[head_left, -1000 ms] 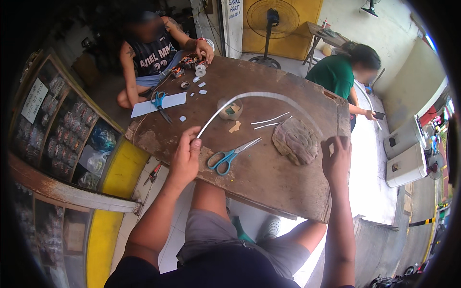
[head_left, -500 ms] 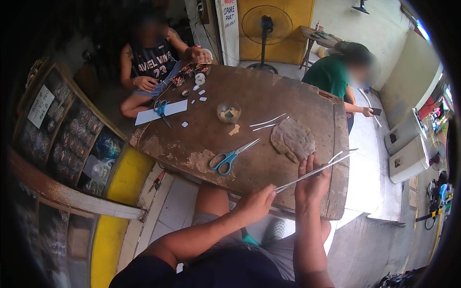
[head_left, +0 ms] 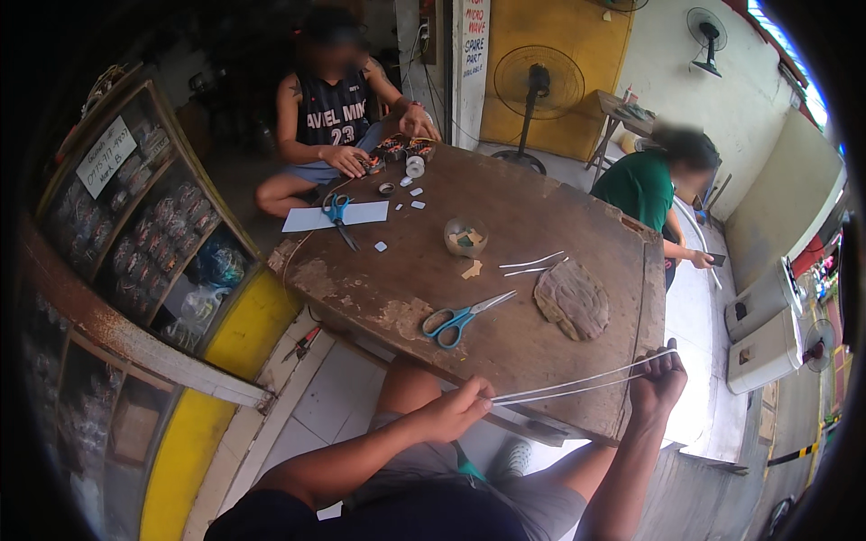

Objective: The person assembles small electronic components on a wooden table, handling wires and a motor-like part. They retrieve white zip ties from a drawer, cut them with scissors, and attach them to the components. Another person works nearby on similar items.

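A thin white cord, doubled into two strands, stretches between my hands over the near right edge of the table. My left hand is closed in a pinch on one end of it. At the other end, the fingers of my right hand curl round the bend of the cord by the table's right corner. Beyond the cord lie scissors with blue handles, their blades pointing right. A crumpled brownish cloth rests close to the right hand, with short white pieces of similar cord beside it.
The worn brown table carries a clear bowl with tan scraps, a white strip and other blue scissors. Across it a person in a jersey handles wired parts; a person in green sits at right. Glass-fronted shelves stand left.
My right hand has moved right and drawn the cord out into two taut strands, its fingers now curled at the far bend. The left hand keeps its pinch. The view has shifted slightly.
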Action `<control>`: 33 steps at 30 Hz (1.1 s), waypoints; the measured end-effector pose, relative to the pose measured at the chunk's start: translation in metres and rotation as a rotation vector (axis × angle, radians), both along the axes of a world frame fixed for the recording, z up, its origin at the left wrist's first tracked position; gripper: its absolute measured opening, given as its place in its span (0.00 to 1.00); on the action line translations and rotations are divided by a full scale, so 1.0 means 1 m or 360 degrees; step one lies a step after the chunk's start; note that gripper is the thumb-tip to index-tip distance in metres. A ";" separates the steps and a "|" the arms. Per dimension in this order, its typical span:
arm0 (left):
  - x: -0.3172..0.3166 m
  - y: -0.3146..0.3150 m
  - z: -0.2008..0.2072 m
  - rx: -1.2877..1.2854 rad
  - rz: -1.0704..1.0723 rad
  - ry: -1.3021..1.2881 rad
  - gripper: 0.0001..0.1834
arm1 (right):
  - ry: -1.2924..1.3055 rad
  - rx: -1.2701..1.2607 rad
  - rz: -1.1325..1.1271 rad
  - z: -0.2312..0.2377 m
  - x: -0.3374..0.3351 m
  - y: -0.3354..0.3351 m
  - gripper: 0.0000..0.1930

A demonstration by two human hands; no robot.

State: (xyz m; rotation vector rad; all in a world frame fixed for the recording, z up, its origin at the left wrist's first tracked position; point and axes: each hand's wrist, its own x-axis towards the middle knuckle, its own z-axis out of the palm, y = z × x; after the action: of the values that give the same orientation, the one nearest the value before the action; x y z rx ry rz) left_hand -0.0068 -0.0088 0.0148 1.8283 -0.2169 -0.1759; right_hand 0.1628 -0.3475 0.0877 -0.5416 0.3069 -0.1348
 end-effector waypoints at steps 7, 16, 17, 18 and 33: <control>-0.002 0.018 0.013 0.0117 -0.0036 -0.0040 0.10 | 0.0057 -0.0149 0.0018 -0.009 -0.003 -0.008 0.18; 0.034 0.009 0.055 0.0205 -0.0118 -0.0658 0.14 | -0.0900 -0.2707 0.1021 0.007 -0.115 0.114 0.25; 0.041 0.010 0.063 0.0183 -0.0051 -0.0705 0.14 | -0.0744 -0.2755 0.1073 0.007 -0.115 0.121 0.21; 0.047 0.013 0.071 0.0154 0.0016 -0.0788 0.15 | -0.0750 -0.2783 0.1125 0.006 -0.111 0.127 0.18; 0.109 0.118 0.049 -0.1080 0.1531 -0.0511 0.11 | -0.0905 -0.3248 0.0671 0.007 0.018 0.074 0.09</control>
State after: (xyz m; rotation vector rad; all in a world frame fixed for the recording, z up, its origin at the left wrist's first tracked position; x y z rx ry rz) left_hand 0.1027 0.1090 0.0635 1.1057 0.3582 0.7787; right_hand 0.1804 -0.2734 0.0950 -2.4966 -0.6743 -0.1491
